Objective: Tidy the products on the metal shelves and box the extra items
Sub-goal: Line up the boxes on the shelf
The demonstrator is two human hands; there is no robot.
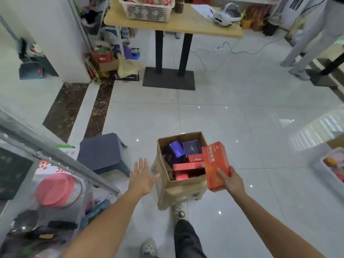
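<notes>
An open cardboard box [183, 184] stands on the tiled floor in front of me, holding several blue and red product boxes. My right hand [233, 180] grips an orange-red carton [214, 162] by its near end, just over the box's right rim. My left hand [142, 176] is spread flat with straight fingers, hovering just left of the box and holding nothing. The metal shelf [55, 157] runs along my left, with a pink-lidded jar [57, 189] and dark items on it.
A dark grey plastic stool [103, 152] sits between the shelf and the box. A wooden table [195, 25] with a white basket stands farther back. Another person's legs [305, 51] are at the far right. A tray [333, 164] lies at the right edge.
</notes>
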